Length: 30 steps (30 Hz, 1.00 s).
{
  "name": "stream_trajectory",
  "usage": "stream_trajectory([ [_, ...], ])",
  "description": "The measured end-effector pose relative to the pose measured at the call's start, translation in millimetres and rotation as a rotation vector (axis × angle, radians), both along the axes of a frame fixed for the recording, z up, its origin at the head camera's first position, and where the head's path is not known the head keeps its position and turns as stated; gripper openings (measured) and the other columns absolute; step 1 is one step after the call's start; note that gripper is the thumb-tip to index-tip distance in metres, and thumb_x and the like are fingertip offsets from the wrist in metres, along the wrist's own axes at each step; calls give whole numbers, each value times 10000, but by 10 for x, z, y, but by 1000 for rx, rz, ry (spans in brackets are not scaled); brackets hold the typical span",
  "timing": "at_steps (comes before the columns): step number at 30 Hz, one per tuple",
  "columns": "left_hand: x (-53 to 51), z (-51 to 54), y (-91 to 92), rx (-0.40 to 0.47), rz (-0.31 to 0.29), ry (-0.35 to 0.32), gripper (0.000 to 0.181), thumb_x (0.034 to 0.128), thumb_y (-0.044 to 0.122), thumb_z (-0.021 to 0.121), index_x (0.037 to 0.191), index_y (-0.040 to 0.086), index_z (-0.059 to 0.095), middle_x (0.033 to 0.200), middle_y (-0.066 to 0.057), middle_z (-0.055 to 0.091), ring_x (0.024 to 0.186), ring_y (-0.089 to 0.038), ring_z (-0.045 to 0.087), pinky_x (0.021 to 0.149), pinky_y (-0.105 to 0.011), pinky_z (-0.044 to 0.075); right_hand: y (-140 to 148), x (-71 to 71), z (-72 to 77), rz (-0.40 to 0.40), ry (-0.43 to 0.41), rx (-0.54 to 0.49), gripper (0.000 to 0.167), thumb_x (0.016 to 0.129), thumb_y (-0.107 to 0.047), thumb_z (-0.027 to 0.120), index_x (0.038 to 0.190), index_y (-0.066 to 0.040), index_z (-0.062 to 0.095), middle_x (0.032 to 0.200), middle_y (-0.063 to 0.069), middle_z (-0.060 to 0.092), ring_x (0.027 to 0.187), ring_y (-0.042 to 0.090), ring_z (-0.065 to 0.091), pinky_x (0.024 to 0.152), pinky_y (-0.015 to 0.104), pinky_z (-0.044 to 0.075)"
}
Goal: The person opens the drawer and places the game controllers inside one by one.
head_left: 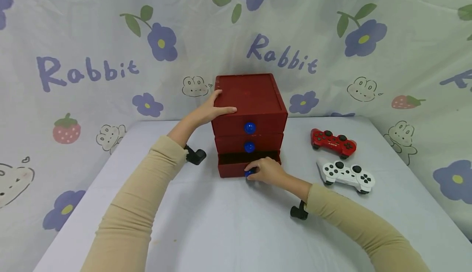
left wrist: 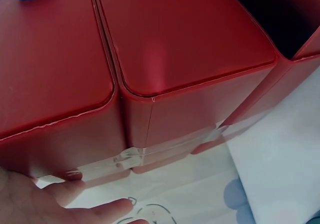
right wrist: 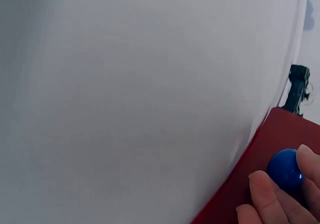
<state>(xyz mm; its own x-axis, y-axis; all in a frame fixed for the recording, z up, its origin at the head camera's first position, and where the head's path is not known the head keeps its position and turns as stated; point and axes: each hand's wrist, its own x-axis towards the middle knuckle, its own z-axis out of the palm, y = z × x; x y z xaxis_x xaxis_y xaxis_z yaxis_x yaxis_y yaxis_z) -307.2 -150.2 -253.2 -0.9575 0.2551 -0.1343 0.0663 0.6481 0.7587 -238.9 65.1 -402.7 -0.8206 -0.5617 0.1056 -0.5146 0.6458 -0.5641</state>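
Observation:
A red three-drawer cabinet [head_left: 247, 94] stands at the back of the table, each drawer front bearing a round blue knob [head_left: 250, 128]. Its bottom drawer [head_left: 230, 170] is pulled partway out, and the inside looks dark. My right hand [head_left: 271, 171] pinches the bottom drawer's blue knob [right wrist: 285, 169] between thumb and fingers. Against the cabinet's upper left side and top edge rests my left hand [head_left: 212, 110], its fingers extended. In the left wrist view, that hand's fingers [left wrist: 107, 210] lie along the side, close to clear tape.
To the right of the cabinet lie a red game controller [head_left: 333, 142] and, nearer, a white game controller [head_left: 346, 174]. A white cloth covers the table [head_left: 221, 231]. Behind the cabinet hangs a curtain [head_left: 199, 26] printed with flowers and rabbits.

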Motion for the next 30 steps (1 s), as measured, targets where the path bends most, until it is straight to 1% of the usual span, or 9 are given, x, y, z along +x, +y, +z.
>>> stream_trajectory([
  [2, 0, 1, 1, 2, 0, 0, 899, 840, 469, 579, 1475, 202, 2, 1510, -117, 110, 1353, -297, 181, 1073, -508, 207, 2, 13, -3, 3, 0, -3, 247, 764, -200, 740, 994, -111, 718, 775, -22, 685, 486, 36, 419, 430, 168, 319],
  [5, 0, 2, 2, 2, 0, -1, 900, 840, 466, 580, 1475, 201, 0, 1507, -121, 115, 1349, -300, 188, 1072, -507, 210, 2, 34, -9, -1, -7, 2, 247, 763, -196, 742, 995, -114, 718, 782, -16, 686, 489, 42, 429, 433, 170, 326],
  [11, 8, 0, 4, 3, 1, -1, 899, 840, 464, 579, 1475, 201, -1, 1503, -128, 130, 1346, -304, 195, 1071, -510, 210, -7, 96, 0, -23, -25, 5, 232, 764, -193, 741, 984, -120, 720, 755, -17, 671, 485, 50, 422, 423, 172, 315],
  [19, 7, -4, 6, 26, 3, -6, 897, 841, 452, 583, 1475, 202, 0, 1501, -124, 128, 1342, -297, 198, 1074, -505, 206, 7, 176, -18, -16, 2, -5, 228, 759, -191, 744, 975, -123, 723, 736, -27, 669, 463, 40, 412, 414, 169, 311],
  [22, 8, 1, 7, 28, 6, -9, 896, 841, 449, 584, 1475, 203, -1, 1500, -125, 128, 1340, -297, 199, 1074, -504, 206, 11, 208, -25, -6, 14, -16, 228, 756, -188, 747, 971, -116, 724, 765, -5, 683, 450, 38, 411, 409, 170, 310],
  [26, 11, 6, 6, 25, 5, -14, 895, 841, 448, 583, 1473, 203, -1, 1492, -132, 144, 1333, -301, 211, 1071, -506, 212, 15, 248, -31, 4, 29, -19, 225, 756, -189, 747, 966, -111, 725, 847, 25, 702, 457, 29, 422, 416, 170, 329],
  [30, 13, 8, 4, 26, 0, -15, 896, 843, 448, 581, 1473, 199, -5, 1489, -138, 150, 1331, -305, 213, 1071, -508, 212, 23, 288, -31, 9, 24, -23, 228, 757, -187, 747, 969, -107, 724, 842, 31, 702, 473, 38, 433, 423, 171, 343],
])
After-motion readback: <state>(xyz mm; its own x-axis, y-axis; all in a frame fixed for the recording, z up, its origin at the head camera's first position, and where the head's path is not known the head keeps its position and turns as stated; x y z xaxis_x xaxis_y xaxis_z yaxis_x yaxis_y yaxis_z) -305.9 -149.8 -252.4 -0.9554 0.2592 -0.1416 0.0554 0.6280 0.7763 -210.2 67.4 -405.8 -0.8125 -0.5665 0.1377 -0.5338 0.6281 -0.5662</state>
